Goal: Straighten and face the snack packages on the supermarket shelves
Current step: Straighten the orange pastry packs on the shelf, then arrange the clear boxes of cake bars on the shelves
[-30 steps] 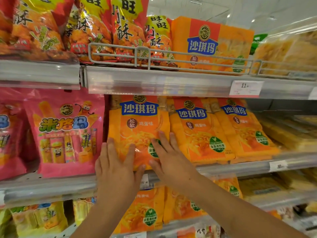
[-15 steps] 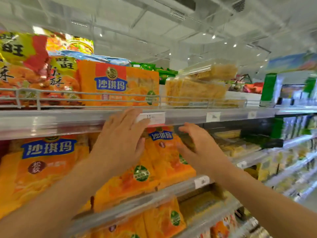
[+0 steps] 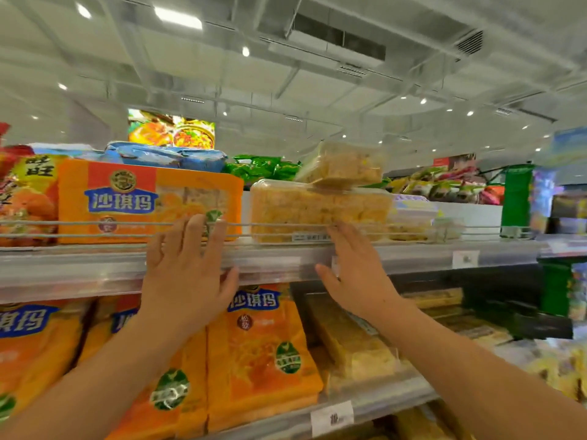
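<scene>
Both your hands are up at the top shelf (image 3: 286,265), fingers straight and holding nothing. Your left hand (image 3: 187,274) is spread fairly wide, fingertips (image 3: 193,222) reaching over the wire rail (image 3: 95,224) at the lower right corner of the orange boxed package (image 3: 133,198); contact with the box can't be confirmed, blur there. Your right hand (image 3: 355,274) is flat, fingers close together, thumb out to the left, tips at the rail just below the clear tray of yellow cakes (image 3: 317,208); touching or not, can't tell. That tray sits right of the orange box, a small gap between them, with a smaller clear tray (image 3: 346,165) stacked tilted on top of it. The orange box stands upright behind the rail, label facing you. Left of it, red-yellow bags (image 3: 25,198). On the shelf below, orange bagged packages (image 3: 263,354) stand face-out in a row, a clear-wrapped yellow pack (image 3: 359,347) beside them on the right. A price tag (image 3: 332,419) is on the lower shelf edge.
</scene>
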Tool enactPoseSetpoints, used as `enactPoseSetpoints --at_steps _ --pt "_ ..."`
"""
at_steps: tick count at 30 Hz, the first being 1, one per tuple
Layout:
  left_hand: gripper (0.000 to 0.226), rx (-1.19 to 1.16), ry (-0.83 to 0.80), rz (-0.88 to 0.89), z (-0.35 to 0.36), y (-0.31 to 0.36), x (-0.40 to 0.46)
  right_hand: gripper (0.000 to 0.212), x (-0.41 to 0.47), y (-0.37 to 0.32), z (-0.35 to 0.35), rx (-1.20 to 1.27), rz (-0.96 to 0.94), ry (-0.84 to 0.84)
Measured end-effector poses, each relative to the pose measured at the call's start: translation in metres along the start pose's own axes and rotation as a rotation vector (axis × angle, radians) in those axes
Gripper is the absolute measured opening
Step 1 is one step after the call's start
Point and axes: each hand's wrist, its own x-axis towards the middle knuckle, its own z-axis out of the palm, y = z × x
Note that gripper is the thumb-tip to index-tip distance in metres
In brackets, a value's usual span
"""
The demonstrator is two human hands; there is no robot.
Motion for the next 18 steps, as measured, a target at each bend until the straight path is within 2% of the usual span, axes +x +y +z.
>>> enactPoseSetpoints --at_steps 5,11,15,18 --pt "0.079 0.005 -0.007 0.004 -0.001 0.013 0.010 0.066 0.003 0.012 0.014 -0.013 -0.033 0.073" --pt "0.072 -0.094 -0.003 0.158 0.012 0.060 0.033 0.063 0.007 0.036 0.002 -0.039 -0.052 0.172" --pt "0.070 -0.083 0.045 0.169 0.027 0.076 0.032 0.071 0.011 0.062 -0.005 -0.026 0.028 0.139" --pt "0.067 -0.076 0.074 0.139 0.034 0.078 0.033 0.071 0.011 0.070 -0.001 -0.040 -0.005 0.159"
